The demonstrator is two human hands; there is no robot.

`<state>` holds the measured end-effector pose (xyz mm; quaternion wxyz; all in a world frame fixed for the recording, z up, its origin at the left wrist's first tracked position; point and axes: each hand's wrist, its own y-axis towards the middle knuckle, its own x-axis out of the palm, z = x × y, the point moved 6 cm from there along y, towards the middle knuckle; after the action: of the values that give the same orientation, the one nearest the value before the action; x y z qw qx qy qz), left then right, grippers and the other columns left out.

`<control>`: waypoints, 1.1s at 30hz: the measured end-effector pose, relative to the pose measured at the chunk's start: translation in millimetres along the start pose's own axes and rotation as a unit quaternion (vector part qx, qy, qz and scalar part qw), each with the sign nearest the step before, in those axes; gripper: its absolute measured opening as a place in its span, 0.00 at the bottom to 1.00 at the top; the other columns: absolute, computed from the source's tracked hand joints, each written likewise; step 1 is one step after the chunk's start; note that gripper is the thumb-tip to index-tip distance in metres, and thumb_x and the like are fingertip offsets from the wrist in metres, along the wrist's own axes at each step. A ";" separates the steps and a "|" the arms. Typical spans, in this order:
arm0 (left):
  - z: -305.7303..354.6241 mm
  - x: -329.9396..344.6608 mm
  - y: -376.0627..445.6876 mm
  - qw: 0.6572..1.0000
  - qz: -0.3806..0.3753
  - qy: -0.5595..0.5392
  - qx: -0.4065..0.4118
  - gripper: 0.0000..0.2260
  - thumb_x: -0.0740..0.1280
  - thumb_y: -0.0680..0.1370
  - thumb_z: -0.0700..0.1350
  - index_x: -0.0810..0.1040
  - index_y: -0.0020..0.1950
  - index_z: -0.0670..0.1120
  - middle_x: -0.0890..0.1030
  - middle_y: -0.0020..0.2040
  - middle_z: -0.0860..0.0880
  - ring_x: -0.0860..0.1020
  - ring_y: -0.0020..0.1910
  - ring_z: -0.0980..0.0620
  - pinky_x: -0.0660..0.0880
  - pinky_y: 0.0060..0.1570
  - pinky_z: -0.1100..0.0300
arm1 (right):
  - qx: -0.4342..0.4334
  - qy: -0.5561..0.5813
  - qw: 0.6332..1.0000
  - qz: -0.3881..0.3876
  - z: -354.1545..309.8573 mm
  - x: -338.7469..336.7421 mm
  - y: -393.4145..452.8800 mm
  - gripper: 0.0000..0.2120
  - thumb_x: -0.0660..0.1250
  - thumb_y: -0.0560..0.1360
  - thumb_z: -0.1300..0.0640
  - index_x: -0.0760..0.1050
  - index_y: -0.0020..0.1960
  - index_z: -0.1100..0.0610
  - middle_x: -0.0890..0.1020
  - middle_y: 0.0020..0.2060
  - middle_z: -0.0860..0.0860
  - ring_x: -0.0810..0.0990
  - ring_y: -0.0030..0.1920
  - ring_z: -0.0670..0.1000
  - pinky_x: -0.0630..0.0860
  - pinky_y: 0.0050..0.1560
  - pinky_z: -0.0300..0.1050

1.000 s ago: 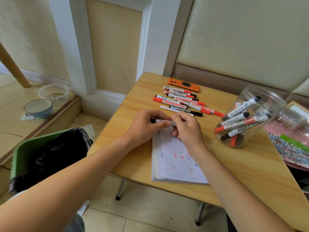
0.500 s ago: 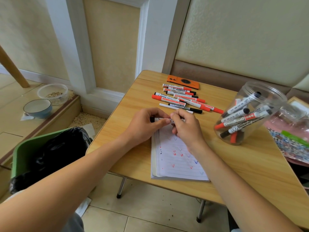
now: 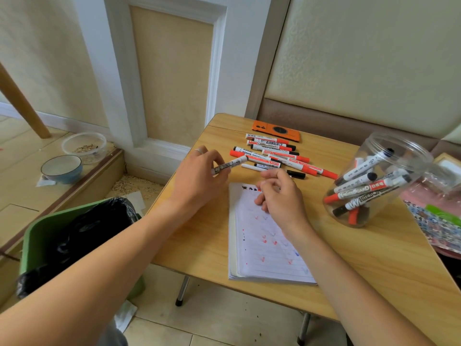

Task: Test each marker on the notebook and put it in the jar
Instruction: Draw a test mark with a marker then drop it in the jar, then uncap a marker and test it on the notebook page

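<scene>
- Our left fingers (image 3: 219, 162) were pinched round the barrel of the marker (image 3: 230, 165), holding it low over the table (image 3: 374, 265), white end towards the unsorted pile; we judged the left hand (image 3: 199, 181) had taken the body so the right could deal with the cap.
- Just right of it lay the loose markers (image 3: 272, 156), side by side in a rough row at the far edge near an orange phone (image 3: 277, 131), within reach of either hand, waiting their turn.
- The notebook (image 3: 264, 245) lay open in front of us, its page dotted with red, blue and black test ticks, placed centrally so each pen could be tried without a stretch.
- Our right hand (image 3: 282, 198) hovered over the top of that page with its fingers curled; whether they pinched a cap we could not tell, since nothing showed plainly between them.
- Furthest right, the jar (image 3: 369, 176) leaned on its side with its mouth facing the far right, several tested markers already inside, so a finished pen could be slid in.
- On the floor at far left stood a green bin (image 3: 37, 233).
</scene>
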<state>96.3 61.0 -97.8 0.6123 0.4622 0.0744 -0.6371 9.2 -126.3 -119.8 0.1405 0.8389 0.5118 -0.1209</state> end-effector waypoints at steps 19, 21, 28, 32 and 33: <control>20.5 21.6 -10.5 0.990 0.014 0.118 0.081 0.17 0.59 0.78 0.61 0.75 0.55 0.50 0.72 0.52 0.50 0.70 0.52 0.50 0.69 0.52 0.52 | 0.038 0.006 0.999 -0.024 -2.8 -2.8 8.1 0.09 0.62 0.82 0.64 0.80 0.51 0.55 0.85 0.46 0.54 0.81 0.31 0.47 0.75 0.31 0.40; 32.6 28.2 -19.3 0.986 -0.026 0.100 0.133 0.19 0.57 0.78 0.64 0.74 0.57 0.52 0.71 0.54 0.52 0.68 0.54 0.53 0.66 0.55 0.54 | 0.052 0.013 0.998 -0.022 -3.6 -5.1 13.2 0.09 0.62 0.82 0.64 0.80 0.52 0.55 0.85 0.47 0.54 0.81 0.31 0.48 0.75 0.30 0.39; 27.8 46.4 -30.7 0.973 -0.116 0.131 0.148 0.26 0.52 0.76 0.69 0.74 0.61 0.53 0.73 0.66 0.50 0.68 0.63 0.50 0.62 0.64 0.51 | -0.099 -0.289 0.950 0.060 -21.7 -33.2 48.4 0.07 0.67 0.81 0.63 0.82 0.53 0.54 0.81 0.50 0.44 0.80 0.46 0.45 0.73 0.39 0.34; 26.8 47.7 -29.9 0.974 -0.118 0.133 0.139 0.26 0.52 0.75 0.69 0.74 0.62 0.54 0.74 0.64 0.51 0.68 0.63 0.51 0.61 0.65 0.51 | -0.133 -0.374 0.917 0.051 -11.0 -30.8 61.0 0.06 0.69 0.81 0.62 0.82 0.54 0.54 0.83 0.54 0.49 0.80 0.54 0.48 0.77 0.48 0.38; 26.7 47.6 -29.9 0.975 -0.118 0.133 0.137 0.26 0.52 0.75 0.68 0.74 0.62 0.54 0.74 0.63 0.52 0.68 0.62 0.51 0.61 0.65 0.52 | -0.138 -0.383 0.912 0.041 -9.9 -28.8 61.4 0.05 0.69 0.80 0.62 0.82 0.54 0.54 0.83 0.54 0.49 0.80 0.54 0.48 0.78 0.50 0.40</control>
<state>66.1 16.6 -129.3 0.4487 0.6099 0.1210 -0.6419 51.8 -173.3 -93.7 0.4455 0.7206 0.3950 -0.3553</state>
